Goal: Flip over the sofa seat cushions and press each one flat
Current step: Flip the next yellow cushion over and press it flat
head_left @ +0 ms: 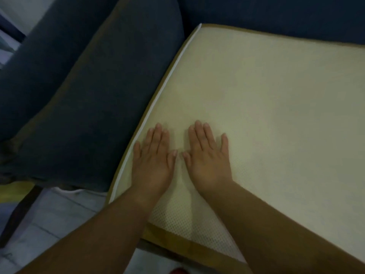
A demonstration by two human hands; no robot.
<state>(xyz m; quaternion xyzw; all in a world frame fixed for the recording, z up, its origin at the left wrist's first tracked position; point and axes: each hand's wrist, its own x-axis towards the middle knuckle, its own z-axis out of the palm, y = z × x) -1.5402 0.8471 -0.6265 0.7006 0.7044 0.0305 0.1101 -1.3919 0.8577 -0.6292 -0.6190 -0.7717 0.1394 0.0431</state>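
A seat cushion lies on the sofa with its cream mesh underside facing up, a white piped seam along its left edge. My left hand lies flat on it near the front left corner, fingers straight and together. Beside it, thumbs almost touching, my right hand presses palm-down on the same surface. A second cushion, dark blue with a tan border, lies to the left, blue side up.
The dark blue sofa back runs along the top. The sofa arm rises at the far left. Pale tiled floor shows below the seat front, with a dark sofa leg and a red object at the bottom edge.
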